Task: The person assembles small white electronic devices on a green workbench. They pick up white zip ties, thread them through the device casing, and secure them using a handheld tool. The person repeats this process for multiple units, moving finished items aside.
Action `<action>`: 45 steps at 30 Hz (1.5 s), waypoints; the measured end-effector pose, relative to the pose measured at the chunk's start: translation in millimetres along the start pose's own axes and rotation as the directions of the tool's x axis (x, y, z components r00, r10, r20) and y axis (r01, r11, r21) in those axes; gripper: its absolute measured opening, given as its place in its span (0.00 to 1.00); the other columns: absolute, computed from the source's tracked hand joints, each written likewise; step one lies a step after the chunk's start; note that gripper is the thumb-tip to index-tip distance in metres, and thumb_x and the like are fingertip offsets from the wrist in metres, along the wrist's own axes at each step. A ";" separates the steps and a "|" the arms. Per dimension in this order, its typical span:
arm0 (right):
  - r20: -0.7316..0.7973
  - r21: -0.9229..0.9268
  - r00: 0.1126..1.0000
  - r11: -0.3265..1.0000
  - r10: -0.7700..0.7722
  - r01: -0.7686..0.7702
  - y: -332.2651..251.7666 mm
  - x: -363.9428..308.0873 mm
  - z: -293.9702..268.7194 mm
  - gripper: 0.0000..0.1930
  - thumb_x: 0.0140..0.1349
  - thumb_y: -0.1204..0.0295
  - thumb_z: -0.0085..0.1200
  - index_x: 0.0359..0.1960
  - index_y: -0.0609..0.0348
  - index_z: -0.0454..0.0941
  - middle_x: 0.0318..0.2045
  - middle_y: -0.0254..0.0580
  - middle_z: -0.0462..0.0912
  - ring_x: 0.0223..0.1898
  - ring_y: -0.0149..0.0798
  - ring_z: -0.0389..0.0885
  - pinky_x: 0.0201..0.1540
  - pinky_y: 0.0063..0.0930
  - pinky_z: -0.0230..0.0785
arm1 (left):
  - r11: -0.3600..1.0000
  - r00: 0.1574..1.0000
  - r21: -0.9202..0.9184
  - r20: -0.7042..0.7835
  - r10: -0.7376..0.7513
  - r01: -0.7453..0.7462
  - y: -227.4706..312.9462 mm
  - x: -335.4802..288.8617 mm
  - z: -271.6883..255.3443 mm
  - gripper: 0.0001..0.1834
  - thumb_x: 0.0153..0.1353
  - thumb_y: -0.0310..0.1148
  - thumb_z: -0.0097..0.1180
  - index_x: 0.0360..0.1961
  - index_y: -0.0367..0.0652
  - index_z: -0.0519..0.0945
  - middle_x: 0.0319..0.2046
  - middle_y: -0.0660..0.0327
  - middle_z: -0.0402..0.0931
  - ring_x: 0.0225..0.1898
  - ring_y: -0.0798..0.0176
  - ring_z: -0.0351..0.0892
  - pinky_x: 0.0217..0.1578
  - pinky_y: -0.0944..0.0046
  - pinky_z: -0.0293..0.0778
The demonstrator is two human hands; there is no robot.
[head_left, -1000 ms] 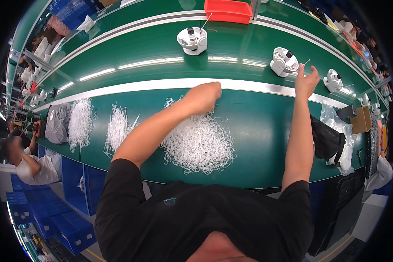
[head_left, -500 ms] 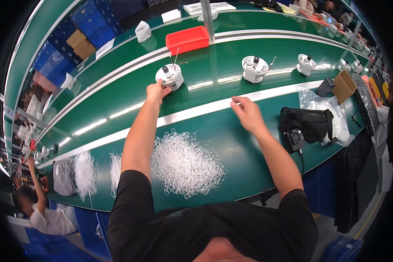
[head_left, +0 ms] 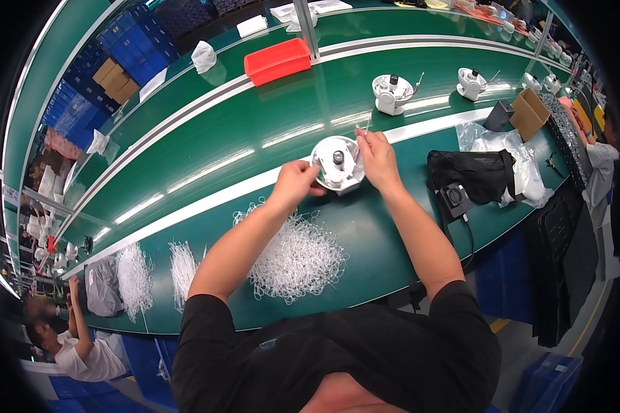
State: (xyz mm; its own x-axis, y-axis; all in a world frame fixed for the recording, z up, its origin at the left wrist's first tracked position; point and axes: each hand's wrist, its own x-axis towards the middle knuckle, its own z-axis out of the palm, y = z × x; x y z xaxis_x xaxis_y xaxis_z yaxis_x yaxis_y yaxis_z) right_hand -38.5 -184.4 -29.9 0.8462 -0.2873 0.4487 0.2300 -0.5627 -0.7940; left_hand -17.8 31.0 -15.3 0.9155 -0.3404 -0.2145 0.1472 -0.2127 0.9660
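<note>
A white round housing point(head_left: 329, 180) with a dark shaft in its middle is tilted up toward me, over the near rail of the green belt. My left hand point(head_left: 295, 183) grips its left rim with curled fingers. At its right side my right hand point(head_left: 380, 162) has fingers and thumb pinched together on a thin pale lead point(head_left: 368, 126) that sticks up past the fingertips. Just below my left forearm is a large heap of white looped ties point(head_left: 300, 261) on the green table. My fingers hide part of the housing's rim.
More white housings point(head_left: 391, 96) stand on the green belt point(head_left: 220, 158) to the right. A red bin point(head_left: 277, 62) sits beyond the belt by a metal post. Black cloth bag point(head_left: 468, 175), small fan point(head_left: 455, 199) and open carton point(head_left: 529, 110) lie right. At far left, a person point(head_left: 83, 351) works.
My left hand has brought the housing off the belt, toward me and right. My right hand has moved up and left to meet it, closing on the lead.
</note>
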 end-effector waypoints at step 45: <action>0.424 0.219 0.883 0.969 -0.199 0.113 -15.7 3.1 -14.6 0.09 0.66 0.72 0.54 0.43 0.62 0.81 0.34 0.46 0.82 0.37 0.45 0.82 0.42 0.35 0.73 | 0.983 0.980 -0.007 0.082 0.183 -0.183 34.7 14.1 16.7 0.09 0.68 0.26 0.56 0.45 0.33 0.81 0.30 0.62 0.82 0.24 0.76 0.77 0.21 0.75 0.72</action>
State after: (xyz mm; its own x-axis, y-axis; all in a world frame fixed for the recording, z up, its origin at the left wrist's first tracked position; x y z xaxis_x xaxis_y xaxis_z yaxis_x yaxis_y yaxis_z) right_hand -46.5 -187.8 -10.1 0.9057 0.1870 0.3803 0.4238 -0.4076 -0.8089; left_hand -6.1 3.5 12.8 0.8930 -0.4477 -0.0454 -0.0200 -0.1402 0.9899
